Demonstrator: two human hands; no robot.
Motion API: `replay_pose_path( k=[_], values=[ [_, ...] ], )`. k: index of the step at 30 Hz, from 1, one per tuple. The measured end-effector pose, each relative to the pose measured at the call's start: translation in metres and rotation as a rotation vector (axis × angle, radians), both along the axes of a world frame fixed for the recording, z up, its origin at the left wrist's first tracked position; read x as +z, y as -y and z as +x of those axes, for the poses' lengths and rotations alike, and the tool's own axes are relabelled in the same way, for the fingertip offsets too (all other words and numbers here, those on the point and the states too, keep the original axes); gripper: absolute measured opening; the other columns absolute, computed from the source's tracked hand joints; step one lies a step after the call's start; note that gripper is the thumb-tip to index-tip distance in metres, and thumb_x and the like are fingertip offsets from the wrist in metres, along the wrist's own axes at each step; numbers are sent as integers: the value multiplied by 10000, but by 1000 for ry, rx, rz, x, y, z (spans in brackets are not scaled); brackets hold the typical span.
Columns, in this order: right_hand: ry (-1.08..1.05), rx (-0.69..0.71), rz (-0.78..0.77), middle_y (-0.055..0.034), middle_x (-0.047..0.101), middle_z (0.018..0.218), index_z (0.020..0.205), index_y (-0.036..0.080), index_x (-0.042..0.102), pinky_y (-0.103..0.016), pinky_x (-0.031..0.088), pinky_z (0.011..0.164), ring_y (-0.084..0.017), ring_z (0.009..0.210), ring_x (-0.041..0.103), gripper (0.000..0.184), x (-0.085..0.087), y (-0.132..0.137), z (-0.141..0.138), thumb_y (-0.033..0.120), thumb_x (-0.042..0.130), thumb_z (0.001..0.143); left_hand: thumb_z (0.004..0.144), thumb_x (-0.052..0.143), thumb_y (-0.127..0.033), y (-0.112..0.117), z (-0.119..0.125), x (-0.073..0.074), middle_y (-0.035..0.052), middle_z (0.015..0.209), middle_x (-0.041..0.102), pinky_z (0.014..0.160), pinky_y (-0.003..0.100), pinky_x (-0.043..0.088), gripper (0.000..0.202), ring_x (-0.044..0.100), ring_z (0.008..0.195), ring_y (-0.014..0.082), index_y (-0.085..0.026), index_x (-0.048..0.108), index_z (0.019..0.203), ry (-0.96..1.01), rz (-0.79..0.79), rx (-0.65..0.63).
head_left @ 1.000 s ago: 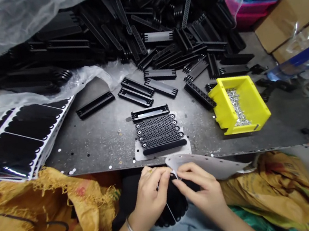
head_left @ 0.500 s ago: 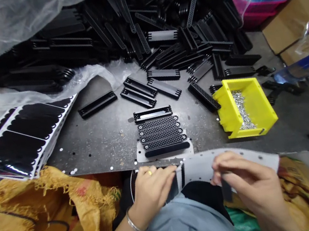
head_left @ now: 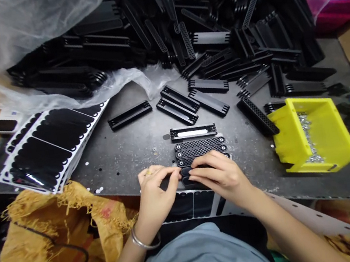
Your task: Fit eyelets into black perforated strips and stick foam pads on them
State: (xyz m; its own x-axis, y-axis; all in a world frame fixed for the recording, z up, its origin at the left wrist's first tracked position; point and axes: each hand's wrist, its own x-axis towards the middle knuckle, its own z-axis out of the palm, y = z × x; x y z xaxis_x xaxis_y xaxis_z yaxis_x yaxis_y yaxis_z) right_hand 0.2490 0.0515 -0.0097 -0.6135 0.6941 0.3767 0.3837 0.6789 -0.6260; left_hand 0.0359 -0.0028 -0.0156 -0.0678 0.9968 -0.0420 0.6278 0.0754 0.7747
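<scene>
Both my hands are at the front of a grey metal worktable (head_left: 127, 166). My left hand (head_left: 157, 193) and my right hand (head_left: 219, 177) close from either side on a black strip (head_left: 188, 178), which is mostly hidden under my fingers. It lies at the near end of a row of black mesh grille bars (head_left: 199, 144). A black slotted plastic frame (head_left: 193, 132) lies just beyond that row. A sheet of black adhesive pads (head_left: 191, 205) sits below my hands, and a grey perforated backing strip (head_left: 312, 217) trails off to the lower right.
A large heap of black plastic frames (head_left: 193, 24) lies along the back under clear plastic film (head_left: 25, 31). A yellow bin of small silver fasteners (head_left: 311, 136) stands at right. A scalloped black pad sheet (head_left: 52, 148) lies at left, above a yellow woven sack (head_left: 72, 239).
Both hands have moved up from my lap onto the black strip at the table. The grey perforated strip has dropped to the lower right. The view has shifted, so the table contents sit further right.
</scene>
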Motion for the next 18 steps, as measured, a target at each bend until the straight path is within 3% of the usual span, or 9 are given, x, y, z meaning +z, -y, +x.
replay_pose_path(
  k=[4,7,9,12,14,18],
  values=[
    [35,-15,37,-85,763,1055,1097,223,778,-363,556,788,-195,900,644,153,2,2,-3,250,656,1008,966,649,-349,-4,7,-1,-35,866,768,1016,426,320,183,664,909,201,-271,731,822,34,-25,39],
    [95,-34,45,-105,755,1121,1149,230,774,-389,570,828,-219,958,666,196,9,1,12,305,677,996,953,672,-360,-7,6,-2,-40,859,760,1018,425,313,191,656,919,200,-258,705,794,29,-39,28],
    [114,-92,-71,-97,747,1097,1183,236,763,-375,583,830,-213,948,689,228,16,0,30,333,687,991,958,667,-371,-8,5,-3,-43,869,760,1020,423,309,202,653,928,201,-255,694,794,34,-45,11],
    [28,-191,-281,-50,742,956,1069,236,780,-317,589,769,-176,849,709,134,19,-2,55,296,691,988,962,658,-387,-9,4,-3,-41,886,762,1040,433,295,229,656,941,207,-252,682,779,46,-48,8],
    [-44,-223,-309,-41,743,915,988,229,784,-301,582,732,-167,810,708,104,16,-2,63,265,687,985,957,659,-391,-9,4,-3,-39,874,763,1047,441,295,240,658,932,211,-251,678,763,52,-54,6],
    [-74,-195,-296,-50,739,919,1008,224,783,-302,578,729,-164,812,703,131,5,-5,61,243,654,996,945,658,-422,-14,3,-5,-30,851,771,1031,452,318,263,662,908,220,-253,681,746,43,-53,-3]
  ],
)
